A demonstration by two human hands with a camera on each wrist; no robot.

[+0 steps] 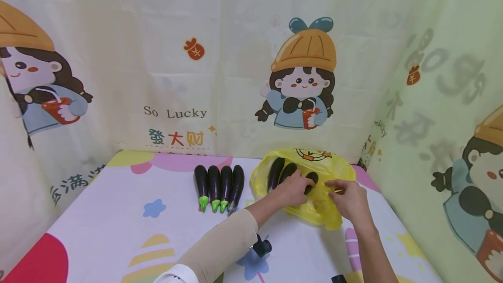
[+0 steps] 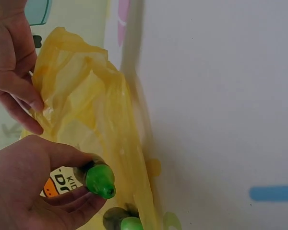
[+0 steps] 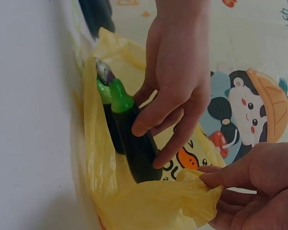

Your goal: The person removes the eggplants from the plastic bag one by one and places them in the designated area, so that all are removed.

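My left hand (image 1: 291,190) reaches into a yellow plastic bag (image 1: 334,167) and grips a dark purple eggplant (image 1: 312,181) between thumb and fingers. In the left wrist view the green stem end of this eggplant (image 2: 100,181) points out of the hand. The bag's edge is pinched by my right hand (image 1: 352,200), which holds the mouth open on the right side. Two other eggplants (image 1: 276,174) lie inside the bag at its left. In the right wrist view the held eggplant (image 3: 134,143) partly covers another one.
To the left of the bag, several eggplants (image 1: 225,187) lie side by side in a row, stem ends toward me. The table (image 1: 98,222) has a printed white cover. Printed cloth walls (image 1: 235,77) stand at the back and both sides.
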